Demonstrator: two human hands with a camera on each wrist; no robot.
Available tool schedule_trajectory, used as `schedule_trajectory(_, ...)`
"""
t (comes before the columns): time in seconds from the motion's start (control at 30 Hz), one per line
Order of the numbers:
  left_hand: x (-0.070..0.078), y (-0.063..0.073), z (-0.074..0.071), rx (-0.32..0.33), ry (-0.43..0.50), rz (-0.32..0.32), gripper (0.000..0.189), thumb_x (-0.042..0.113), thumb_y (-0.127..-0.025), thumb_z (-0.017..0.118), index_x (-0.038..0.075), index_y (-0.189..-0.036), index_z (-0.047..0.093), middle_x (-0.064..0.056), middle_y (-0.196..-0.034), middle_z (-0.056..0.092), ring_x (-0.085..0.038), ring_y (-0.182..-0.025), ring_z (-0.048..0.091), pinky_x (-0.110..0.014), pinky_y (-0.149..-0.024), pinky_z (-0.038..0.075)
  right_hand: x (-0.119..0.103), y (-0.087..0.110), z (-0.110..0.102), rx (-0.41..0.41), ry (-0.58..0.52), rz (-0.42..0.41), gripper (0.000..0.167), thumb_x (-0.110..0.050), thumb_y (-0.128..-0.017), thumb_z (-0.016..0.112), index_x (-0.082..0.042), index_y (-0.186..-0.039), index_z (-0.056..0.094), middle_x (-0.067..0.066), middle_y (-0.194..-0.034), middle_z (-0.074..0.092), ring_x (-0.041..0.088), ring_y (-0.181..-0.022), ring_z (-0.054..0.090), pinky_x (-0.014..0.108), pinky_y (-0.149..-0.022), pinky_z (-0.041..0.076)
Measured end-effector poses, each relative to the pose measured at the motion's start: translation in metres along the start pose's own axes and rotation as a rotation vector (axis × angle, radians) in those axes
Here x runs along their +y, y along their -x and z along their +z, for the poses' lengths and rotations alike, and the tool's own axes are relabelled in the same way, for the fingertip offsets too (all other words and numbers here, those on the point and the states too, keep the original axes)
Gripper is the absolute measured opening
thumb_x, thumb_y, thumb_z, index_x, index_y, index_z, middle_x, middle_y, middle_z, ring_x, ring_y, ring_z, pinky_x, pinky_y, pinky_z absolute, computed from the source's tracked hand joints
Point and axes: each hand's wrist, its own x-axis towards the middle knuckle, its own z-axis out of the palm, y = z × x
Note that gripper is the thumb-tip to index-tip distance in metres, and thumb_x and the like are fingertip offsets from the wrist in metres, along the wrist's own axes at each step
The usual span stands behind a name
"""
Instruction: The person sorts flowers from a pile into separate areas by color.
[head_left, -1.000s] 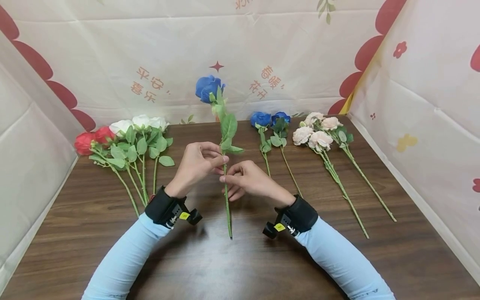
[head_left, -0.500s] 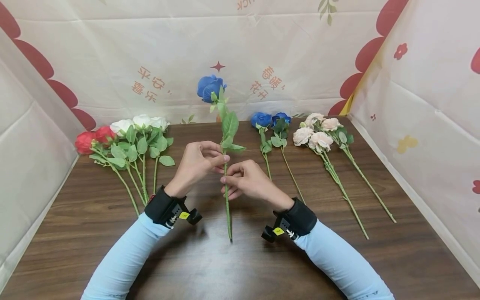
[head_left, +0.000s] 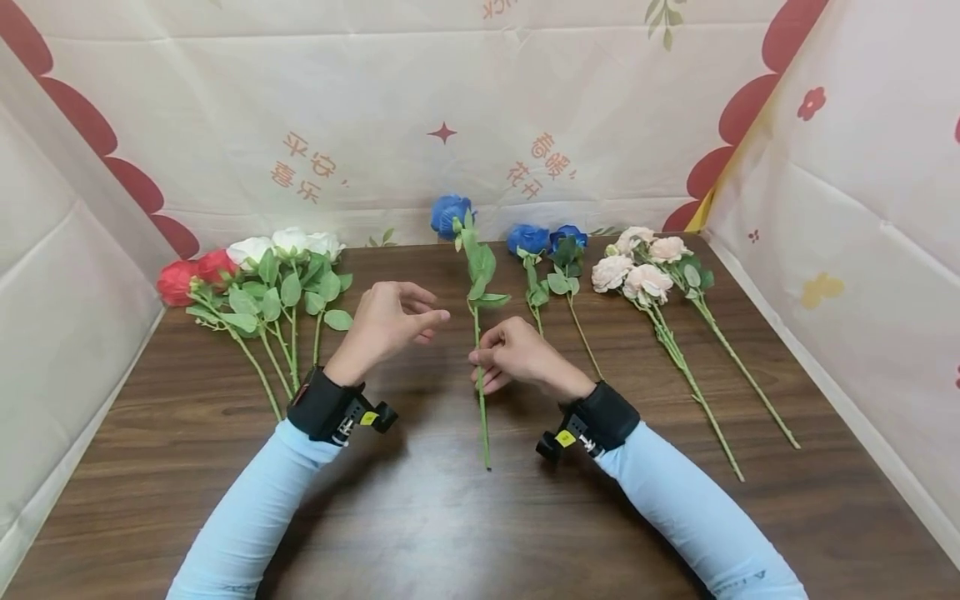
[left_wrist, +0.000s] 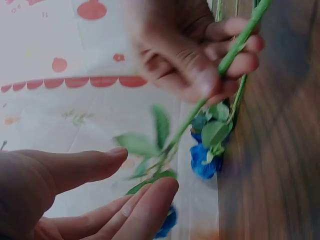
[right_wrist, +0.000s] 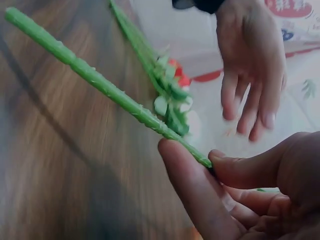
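My right hand (head_left: 517,357) pinches the green stem of a blue rose (head_left: 451,217) between thumb and fingertips, partway down below the leaves. The rose stands nearly upright above the table, its bloom at the top. In the right wrist view the bare stem (right_wrist: 107,87) slants up and left from the pinch. My left hand (head_left: 390,323) is apart from the stem, its thumb and fingers spread with nothing between them. The left wrist view shows that gap too, between thumb (left_wrist: 95,165) and fingers. Two more blue roses (head_left: 529,239) lie just right of the held one.
Red roses (head_left: 177,283) and white roses (head_left: 291,240) lie bunched at the table's left back. Pale pink flowers (head_left: 647,283) with long stems lie at the right. A printed cloth wall (head_left: 375,100) borders the wooden table (head_left: 420,533) behind.
My left hand has let go of the stem. The right hand has carried the blue rose rightward, and its bloom is lower than before.
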Motion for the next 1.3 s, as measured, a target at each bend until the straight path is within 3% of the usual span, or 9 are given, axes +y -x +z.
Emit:
schedule_trajectory(0.13,-0.002,-0.003,-0.011,0.067,-0.073,0.009,0.036,0.023,-0.094,0.078,0.0,-0.121,0.071,-0.019,-0.101,0.079,-0.027,-0.077,0.079,-0.03,-0.063,0.063,0.004,-0.01,-0.015,0.02,0.053,0.034,0.022,-0.005,-0.103,0.061,0.016,-0.101,0.069,0.021,-0.087,0.076,0.016,-0.065,0.074,0.035,-0.07,0.065)
schedule_trajectory(0.27,-0.002,0.0,-0.024,0.149,-0.173,0.054,0.036,0.025,-0.096,0.075,0.0,-0.122,0.07,-0.018,-0.1,0.079,-0.027,-0.075,0.079,-0.03,-0.062,0.061,0.006,-0.02,-0.029,0.051,0.11,0.054,0.023,-0.004,-0.103,0.059,0.009,-0.085,0.067,0.023,-0.095,0.076,0.016,-0.065,0.072,0.035,-0.07,0.065)
schedule_trajectory(0.4,-0.002,0.004,-0.037,0.214,-0.182,0.056,0.034,0.027,-0.097,0.074,0.002,-0.121,0.071,-0.016,-0.1,0.079,-0.026,-0.075,0.079,-0.03,-0.063,0.062,0.009,-0.028,-0.038,0.051,0.14,0.097,0.026,-0.002,-0.103,0.057,0.005,-0.078,0.063,0.022,-0.108,0.074,0.016,-0.066,0.07,0.034,-0.071,0.065)
schedule_trajectory(0.47,-0.001,0.005,-0.043,0.229,-0.173,0.049,0.034,0.027,-0.097,0.074,0.003,-0.122,0.071,-0.017,-0.101,0.079,-0.026,-0.075,0.079,-0.032,-0.065,0.063,0.009,-0.031,-0.041,0.04,0.151,0.112,0.025,-0.002,-0.103,0.057,0.007,-0.081,0.065,0.021,-0.106,0.073,0.016,-0.066,0.069,0.034,-0.07,0.065)
schedule_trajectory(0.6,0.0,0.007,-0.05,0.234,-0.165,0.038,0.037,0.028,-0.098,0.073,0.003,-0.124,0.07,-0.017,-0.103,0.079,-0.026,-0.077,0.08,-0.032,-0.067,0.063,0.01,-0.035,-0.042,0.035,0.159,0.131,0.022,-0.001,-0.102,0.058,0.014,-0.094,0.071,0.017,-0.092,0.073,0.016,-0.063,0.069,0.033,-0.069,0.065)
schedule_trajectory(0.73,0.001,0.008,-0.053,0.229,-0.163,0.033,0.038,0.029,-0.098,0.073,0.002,-0.125,0.069,-0.018,-0.105,0.078,-0.026,-0.078,0.08,-0.034,-0.067,0.064,0.009,-0.036,-0.042,0.056,0.161,0.14,0.021,0.001,-0.101,0.058,0.017,-0.103,0.071,0.02,-0.098,0.076,0.015,-0.062,0.07,0.032,-0.069,0.065)
schedule_trajectory(0.83,0.0,0.007,-0.053,0.225,-0.162,0.032,0.038,0.028,-0.098,0.072,0.002,-0.125,0.069,-0.019,-0.106,0.078,-0.028,-0.078,0.08,-0.034,-0.066,0.064,0.01,-0.036,-0.041,0.077,0.161,0.143,0.02,0.002,-0.1,0.057,0.017,-0.101,0.071,0.021,-0.101,0.076,0.016,-0.062,0.07,0.032,-0.068,0.065)
schedule_trajectory(1.0,-0.001,0.005,-0.053,0.219,-0.158,0.035,0.039,0.028,-0.098,0.073,0.0,-0.124,0.069,-0.019,-0.105,0.078,-0.03,-0.078,0.08,-0.034,-0.066,0.064,0.014,-0.038,-0.04,0.111,0.19,0.148,0.016,0.001,-0.098,0.064,0.014,-0.093,0.073,0.017,-0.087,0.076,0.016,-0.06,0.07,0.032,-0.066,0.064)
schedule_trajectory(1.3,0.001,0.007,-0.047,0.223,-0.226,0.053,0.036,0.031,-0.098,0.073,0.004,-0.121,0.071,-0.015,-0.099,0.08,-0.023,-0.073,0.079,-0.027,-0.061,0.058,0.014,-0.037,-0.039,0.141,0.234,0.157,0.012,-0.003,-0.095,0.072,0.007,-0.087,0.072,0.011,-0.081,0.074,0.016,-0.06,0.07,0.032,-0.066,0.064)
